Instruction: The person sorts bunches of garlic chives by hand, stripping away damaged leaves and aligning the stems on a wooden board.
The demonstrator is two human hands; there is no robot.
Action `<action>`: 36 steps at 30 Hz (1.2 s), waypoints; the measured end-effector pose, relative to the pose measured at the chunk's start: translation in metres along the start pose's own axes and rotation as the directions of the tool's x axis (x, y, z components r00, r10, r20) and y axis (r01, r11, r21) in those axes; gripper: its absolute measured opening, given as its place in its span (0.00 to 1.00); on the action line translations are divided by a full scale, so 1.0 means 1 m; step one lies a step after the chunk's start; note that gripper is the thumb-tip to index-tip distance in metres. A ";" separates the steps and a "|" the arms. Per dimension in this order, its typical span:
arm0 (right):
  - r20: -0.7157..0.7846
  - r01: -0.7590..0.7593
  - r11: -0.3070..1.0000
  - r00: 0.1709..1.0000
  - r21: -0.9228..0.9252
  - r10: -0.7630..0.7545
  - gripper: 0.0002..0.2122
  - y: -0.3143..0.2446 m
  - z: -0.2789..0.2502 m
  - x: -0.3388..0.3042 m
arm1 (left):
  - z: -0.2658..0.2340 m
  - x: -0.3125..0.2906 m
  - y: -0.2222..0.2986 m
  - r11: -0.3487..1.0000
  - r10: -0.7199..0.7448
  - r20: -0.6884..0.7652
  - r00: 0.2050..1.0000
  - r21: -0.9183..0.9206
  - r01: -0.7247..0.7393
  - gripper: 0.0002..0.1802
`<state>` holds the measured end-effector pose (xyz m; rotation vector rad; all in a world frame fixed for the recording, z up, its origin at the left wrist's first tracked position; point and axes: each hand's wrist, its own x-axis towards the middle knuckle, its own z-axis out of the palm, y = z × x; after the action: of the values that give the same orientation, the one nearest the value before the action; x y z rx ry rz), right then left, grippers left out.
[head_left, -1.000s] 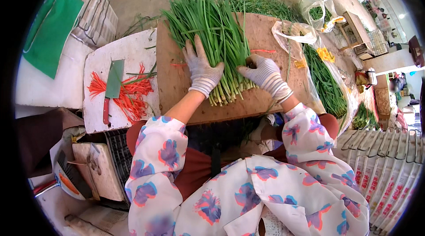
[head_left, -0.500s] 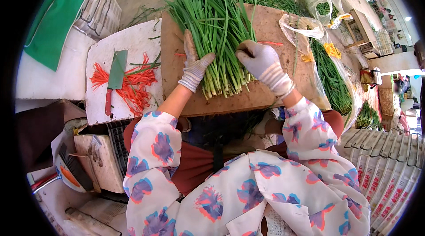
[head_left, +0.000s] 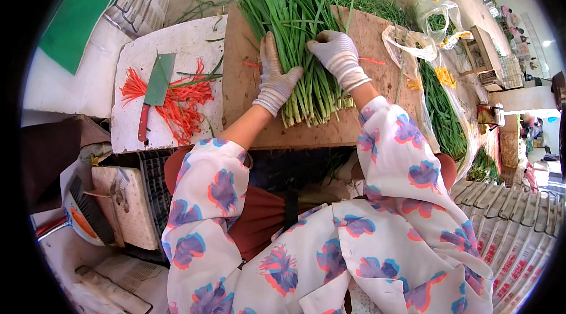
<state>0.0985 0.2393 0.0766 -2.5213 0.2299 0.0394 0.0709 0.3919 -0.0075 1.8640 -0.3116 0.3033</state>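
Right grip (head_left: 337,53) advanced, left grip (head_left: 275,78) opposite, greens (head_left: 298,34) between

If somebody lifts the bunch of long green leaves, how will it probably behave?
The green bunch would probably droop at its long, thin leaf ends, while the pale stem ends may feel stiffer. Loose stalks could slip out: the red strip shows beside it, not across its top.
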 end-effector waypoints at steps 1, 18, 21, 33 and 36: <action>-0.051 0.058 0.970 0.998 0.237 -0.048 0.18 0.012 0.004 -0.001 | 0.003 0.000 0.003 1.000 0.009 -0.032 0.999 0.006 -0.009 0.56; -0.228 0.354 0.698 0.935 0.623 -0.271 0.02 0.014 -0.030 -0.149 | 0.006 0.005 0.019 0.964 -0.117 0.014 0.993 0.242 0.110 0.59; -0.265 0.416 0.666 0.909 0.619 -0.321 0.02 0.010 -0.043 -0.183 | 0.005 0.004 0.012 0.953 -0.114 0.014 0.993 0.285 0.105 0.58; -0.502 0.337 0.932 0.788 -0.131 -0.355 0.28 0.102 -0.218 0.019 | 0.032 0.006 0.032 0.965 -0.002 -0.029 1.000 0.261 0.009 0.59; 0.042 0.145 0.989 0.989 -0.025 -0.144 0.16 0.054 -0.132 -0.025 | 0.012 0.007 0.033 0.940 -0.057 -0.078 0.995 0.332 0.080 0.60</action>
<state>0.0614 0.1245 0.1561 -2.5557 0.0297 0.0359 0.0662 0.3705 0.0204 2.1889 -0.1540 0.3899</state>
